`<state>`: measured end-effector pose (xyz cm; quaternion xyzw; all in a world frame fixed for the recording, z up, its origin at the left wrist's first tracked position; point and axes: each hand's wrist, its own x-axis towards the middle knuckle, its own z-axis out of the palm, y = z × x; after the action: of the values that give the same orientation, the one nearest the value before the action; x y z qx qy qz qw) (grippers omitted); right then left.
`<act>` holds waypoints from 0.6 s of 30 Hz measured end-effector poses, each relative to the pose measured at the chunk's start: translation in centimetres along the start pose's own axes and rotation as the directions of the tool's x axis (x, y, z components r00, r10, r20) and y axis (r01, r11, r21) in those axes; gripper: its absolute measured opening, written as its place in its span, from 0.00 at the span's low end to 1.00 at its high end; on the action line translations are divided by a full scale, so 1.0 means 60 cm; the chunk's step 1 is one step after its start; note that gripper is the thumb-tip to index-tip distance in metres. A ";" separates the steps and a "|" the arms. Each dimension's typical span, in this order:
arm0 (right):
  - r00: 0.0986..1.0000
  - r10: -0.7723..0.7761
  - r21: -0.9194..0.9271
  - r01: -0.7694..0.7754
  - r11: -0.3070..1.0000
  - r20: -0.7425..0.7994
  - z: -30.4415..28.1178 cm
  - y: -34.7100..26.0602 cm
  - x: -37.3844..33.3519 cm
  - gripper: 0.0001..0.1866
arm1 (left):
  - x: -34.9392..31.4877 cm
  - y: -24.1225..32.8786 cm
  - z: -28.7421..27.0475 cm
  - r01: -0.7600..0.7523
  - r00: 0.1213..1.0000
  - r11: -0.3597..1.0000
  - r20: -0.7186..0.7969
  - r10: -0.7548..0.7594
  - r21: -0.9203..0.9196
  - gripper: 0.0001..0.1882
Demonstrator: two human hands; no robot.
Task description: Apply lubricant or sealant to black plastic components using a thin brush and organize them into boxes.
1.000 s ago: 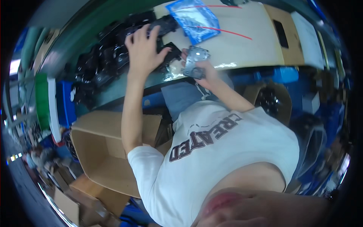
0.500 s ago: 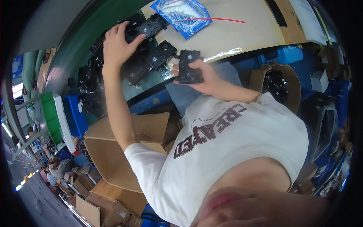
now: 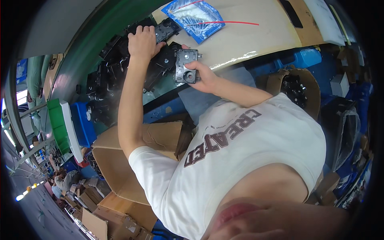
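Green worktop (image 3: 163,86) is stretching out before me. Nearest my body, my right hand (image 3: 206,78) is gripping a dark rectangular part (image 3: 181,63), thumb across its face; it is sitting right of my left hand (image 3: 142,45). That hand is curling over the heap of black parts (image 3: 116,74); whether it's grasping one, I cannot tell. Beyond, a blue-and-white packet (image 3: 196,19) is lying on beige sheeting (image 3: 260,43).

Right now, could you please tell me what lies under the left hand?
The left hand is over a heap of black parts, which show on both sides of it. What its palm and fingers cover is hidden, so I cannot tell whether it grips one.
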<state>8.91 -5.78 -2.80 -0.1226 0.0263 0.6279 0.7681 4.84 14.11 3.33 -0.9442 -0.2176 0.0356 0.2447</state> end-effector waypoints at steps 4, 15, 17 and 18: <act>0.999 0.017 -0.150 -0.010 0.989 0.045 -0.010 0.002 0.014 0.38 | 0.010 -0.009 0.009 -0.070 0.997 0.997 0.019 0.071 -0.017 0.30; 0.979 0.087 -0.133 -0.063 0.989 0.182 -0.029 0.007 0.015 0.36 | -0.001 -0.044 -0.009 -0.133 0.991 0.988 0.018 0.132 0.083 0.28; 0.975 0.073 -0.112 -0.050 0.992 0.212 -0.041 -0.013 0.007 0.35 | 0.012 -0.049 -0.043 -0.125 0.992 0.992 0.031 0.124 0.035 0.26; 0.981 0.037 -0.097 -0.018 0.995 0.190 -0.045 -0.019 0.001 0.35 | 0.011 -0.052 -0.066 -0.108 0.994 0.994 0.023 0.107 0.012 0.25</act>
<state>10.36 -6.51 -5.23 -0.0976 -0.0759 0.6480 0.7516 4.86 15.08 8.31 -0.9525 -0.1688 0.0605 0.2460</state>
